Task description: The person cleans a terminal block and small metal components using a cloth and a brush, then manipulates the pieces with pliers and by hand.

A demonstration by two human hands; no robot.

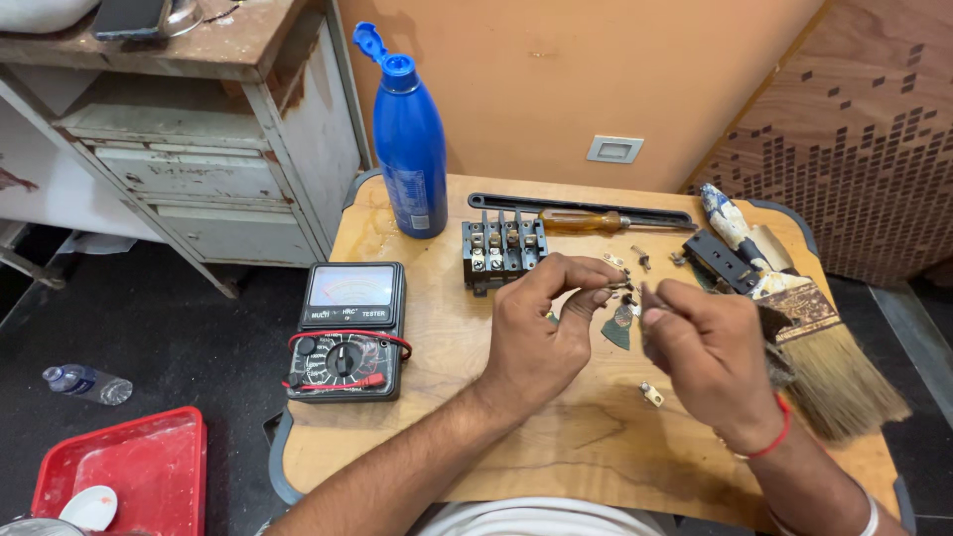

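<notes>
My left hand (pixel 541 323) hovers over the middle of the wooden table (pixel 437 417), with its thumb and fingers pinched on a small metal part (pixel 613 281). Just to its right, my right hand (pixel 707 347) is closed around a thin tool or part whose tip points toward that piece; what it is cannot be made out. Between and below the hands lie small loose metal parts (pixel 619 320). A black terminal block (pixel 502 248) with several metal clamps stands just beyond my left hand.
A black analog multimeter (pixel 346 331) with red leads lies at the left edge. A blue bottle (pixel 409 139) stands at the back left. A screwdriver (pixel 586 219), a black bar and a wide paintbrush (pixel 804 318) lie behind and to the right. A red tray (pixel 124 471) sits on the floor.
</notes>
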